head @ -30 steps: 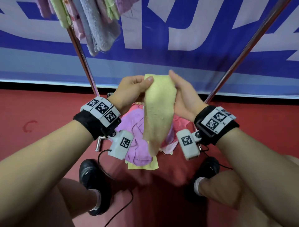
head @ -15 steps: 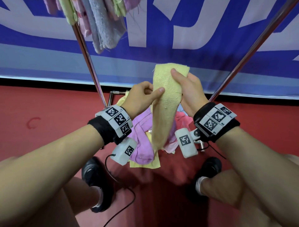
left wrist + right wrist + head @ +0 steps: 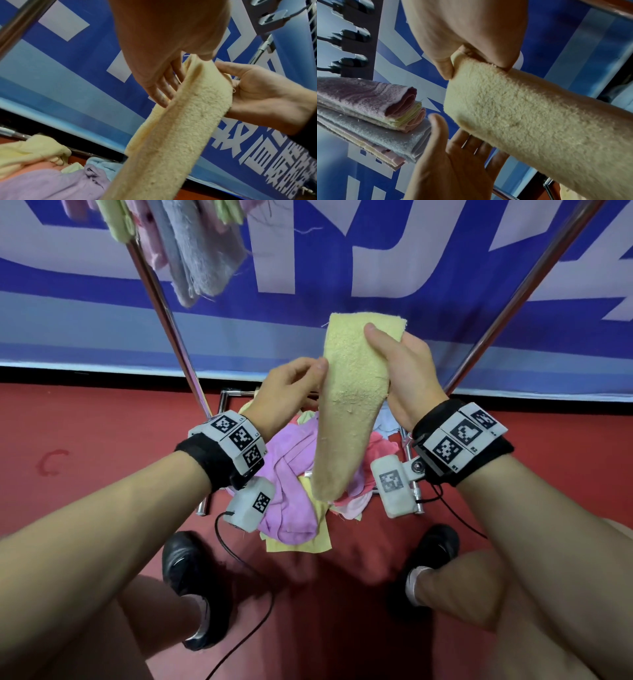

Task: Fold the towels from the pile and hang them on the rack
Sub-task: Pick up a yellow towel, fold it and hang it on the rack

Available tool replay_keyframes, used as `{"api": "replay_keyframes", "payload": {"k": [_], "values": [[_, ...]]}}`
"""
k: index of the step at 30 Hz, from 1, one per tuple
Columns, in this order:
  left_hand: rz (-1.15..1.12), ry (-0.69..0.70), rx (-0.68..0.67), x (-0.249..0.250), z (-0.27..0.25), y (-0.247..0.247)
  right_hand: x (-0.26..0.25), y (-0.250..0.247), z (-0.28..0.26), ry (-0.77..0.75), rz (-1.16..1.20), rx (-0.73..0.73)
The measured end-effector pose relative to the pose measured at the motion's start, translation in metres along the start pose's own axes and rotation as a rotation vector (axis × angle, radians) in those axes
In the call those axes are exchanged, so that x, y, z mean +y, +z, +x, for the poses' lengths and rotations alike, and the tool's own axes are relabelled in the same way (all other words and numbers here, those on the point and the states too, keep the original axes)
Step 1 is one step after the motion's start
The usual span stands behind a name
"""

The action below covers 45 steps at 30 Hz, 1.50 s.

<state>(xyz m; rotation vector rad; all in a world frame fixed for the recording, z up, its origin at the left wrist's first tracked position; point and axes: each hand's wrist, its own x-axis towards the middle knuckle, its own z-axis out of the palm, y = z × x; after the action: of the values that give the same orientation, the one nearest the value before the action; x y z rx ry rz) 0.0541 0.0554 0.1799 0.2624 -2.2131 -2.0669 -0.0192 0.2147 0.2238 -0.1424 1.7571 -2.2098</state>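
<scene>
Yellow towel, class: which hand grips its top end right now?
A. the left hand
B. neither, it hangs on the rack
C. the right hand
C: the right hand pinches the top of the yellow towel, while the left hand lies open beside it.

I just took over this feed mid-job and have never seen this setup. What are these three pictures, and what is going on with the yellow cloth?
No machine here: a person works bare-handed, wearing cameras. The head view looks down at both arms; each wrist view looks along one hand. The right hand pinches the top of a folded yellow towel, which hangs down in a long strip. The left hand is open, its fingers flat against the strip's edge. Below, a pile of unfolded towels lies on the low frame over the red floor. Finished towels hang folded at upper left by the rack's slanted metal pole.
</scene>
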Motion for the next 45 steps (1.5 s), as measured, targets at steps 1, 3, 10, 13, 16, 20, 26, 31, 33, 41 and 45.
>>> {"api": "replay_keyframes", "payload": {"k": [1,3,10,13,16,20,26,31,33,41,45], "values": [[-0.007,-0.005,-0.073,0.000,-0.002,0.003,0.000,0.001,0.000,0.004,0.004,-0.010],[0.030,0.019,-0.120,-0.002,-0.002,0.008,-0.002,0.001,0.001,0.011,0.007,-0.021],[-0.038,-0.033,-0.034,-0.002,0.001,0.006,-0.008,-0.007,0.010,-0.004,-0.009,0.031],[0.038,-0.076,-0.047,-0.001,-0.003,0.010,-0.011,-0.009,0.012,-0.015,-0.005,0.056],[0.078,-0.138,-0.156,-0.001,-0.008,0.015,-0.014,-0.009,0.013,-0.018,-0.001,0.088],[0.037,-0.135,-0.236,-0.001,-0.016,0.024,-0.019,-0.014,0.019,0.011,-0.005,0.121],[-0.138,-0.231,-0.068,0.012,-0.007,0.014,-0.007,-0.013,0.004,0.460,0.116,-0.226],[-0.177,-0.298,0.015,0.008,0.000,0.001,0.041,-0.001,-0.010,0.546,0.111,-0.345],[-0.008,-0.250,0.011,0.010,0.001,-0.003,0.048,0.002,-0.007,0.482,-0.041,-0.234],[0.440,0.016,0.093,0.020,0.013,-0.037,0.019,0.014,-0.010,0.289,-0.441,-0.392],[-0.132,-0.180,-0.422,0.025,-0.006,-0.013,-0.017,0.015,-0.019,0.286,-0.462,-0.637]]}}
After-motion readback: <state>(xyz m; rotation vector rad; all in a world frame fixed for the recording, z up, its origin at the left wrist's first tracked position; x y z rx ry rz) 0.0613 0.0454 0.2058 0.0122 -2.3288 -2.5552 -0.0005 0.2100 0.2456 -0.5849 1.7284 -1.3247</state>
